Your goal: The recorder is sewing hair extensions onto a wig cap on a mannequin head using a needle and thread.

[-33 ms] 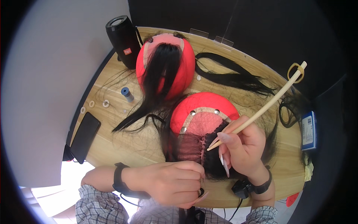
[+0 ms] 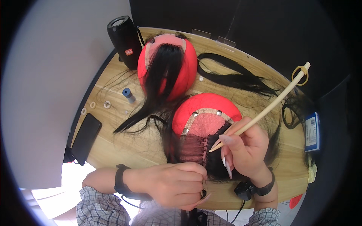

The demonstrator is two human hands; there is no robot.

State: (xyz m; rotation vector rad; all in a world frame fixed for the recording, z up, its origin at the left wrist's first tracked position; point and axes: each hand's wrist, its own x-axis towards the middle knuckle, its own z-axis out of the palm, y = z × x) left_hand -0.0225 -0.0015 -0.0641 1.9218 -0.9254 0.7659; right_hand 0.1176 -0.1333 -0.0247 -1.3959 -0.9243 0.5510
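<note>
My right hand (image 2: 247,148) is closed in a pinch round a slim wooden stick (image 2: 271,105), held like a pen. Its tapered tip points down at the hair edge on the near wig cap (image 2: 209,122); any fine needle there is too small to see. That cap is pink mesh with a beige band, pinned over a red rounded block (image 2: 184,113). Black hair (image 2: 217,162) covers its right side. By the cap's near edge my left hand (image 2: 175,184) is closed, with a dark loop of black hair (image 2: 204,194) showing at its fingers.
Behind stands a second red block (image 2: 190,62) with a hair-covered cap. Around it are a black cylindrical speaker (image 2: 126,43), a blue-topped spool (image 2: 129,95) and a hair bundle (image 2: 233,77). A phone (image 2: 86,137) lies at left, a blue-white box (image 2: 312,132) at right.
</note>
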